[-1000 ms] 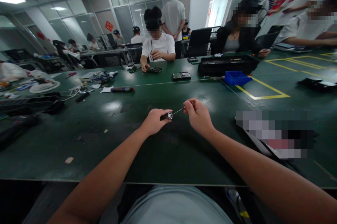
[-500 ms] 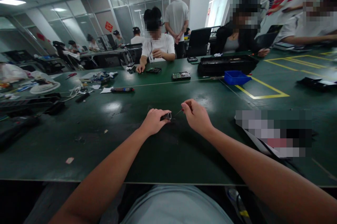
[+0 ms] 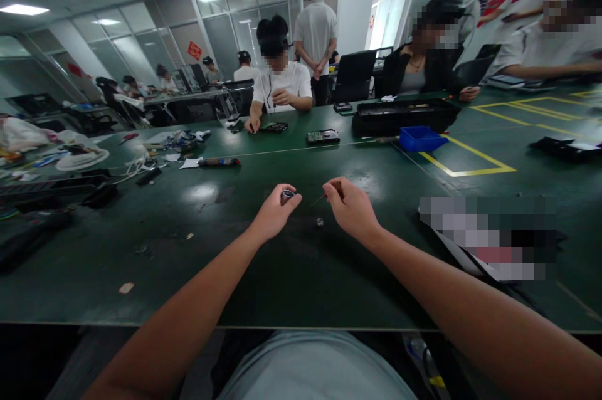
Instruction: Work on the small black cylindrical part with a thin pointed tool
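My left hand [image 3: 271, 217] is closed around a short dark tube [image 3: 287, 196], whose open end with a light metallic rim faces up and toward me. Most of the tube's body is hidden by the fingers. Pinched in my right hand [image 3: 353, 207] is a thin-shafted tool with a bit of red near the fingers, which looks like a small screwdriver [image 3: 318, 200]. Its tip points left toward the tube, apart from it. On the green table [image 3: 301, 281], below the tool's tip, lies a small greyish metallic piece [image 3: 320, 222], too small to name.
A blue tray [image 3: 422, 139] and a long black casing [image 3: 405, 116] stand at the far right. A circuit-board device [image 3: 323, 136] lies mid-table. Cables and parts clutter the left. Papers [image 3: 463, 243] lie by my right forearm. A co-worker [image 3: 282, 83] sits opposite.
My left hand has tipped the tube more upright and shifted it slightly left. The small metallic piece now shows on the table under it. My right hand has hardly moved.
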Tool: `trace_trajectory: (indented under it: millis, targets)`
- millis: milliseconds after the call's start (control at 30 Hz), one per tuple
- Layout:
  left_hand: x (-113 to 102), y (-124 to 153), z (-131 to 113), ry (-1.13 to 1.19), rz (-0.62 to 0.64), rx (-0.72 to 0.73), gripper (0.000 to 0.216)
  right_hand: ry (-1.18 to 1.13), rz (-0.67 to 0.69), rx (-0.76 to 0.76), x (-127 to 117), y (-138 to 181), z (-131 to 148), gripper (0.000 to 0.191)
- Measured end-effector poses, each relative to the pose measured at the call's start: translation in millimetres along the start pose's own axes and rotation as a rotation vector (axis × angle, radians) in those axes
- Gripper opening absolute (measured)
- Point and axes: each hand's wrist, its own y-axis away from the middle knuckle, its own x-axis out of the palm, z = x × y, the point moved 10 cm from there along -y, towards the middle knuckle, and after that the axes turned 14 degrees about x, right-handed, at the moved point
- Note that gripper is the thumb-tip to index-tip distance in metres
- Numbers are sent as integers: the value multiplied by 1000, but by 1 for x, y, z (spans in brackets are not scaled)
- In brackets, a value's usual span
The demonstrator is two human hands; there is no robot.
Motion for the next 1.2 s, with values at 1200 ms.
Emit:
trace_trajectory:
  millis: [1200]
  targets:
    - [-33, 3, 33, 568, -18, -260, 29, -4, 14, -31, -1, 3, 5, 27]
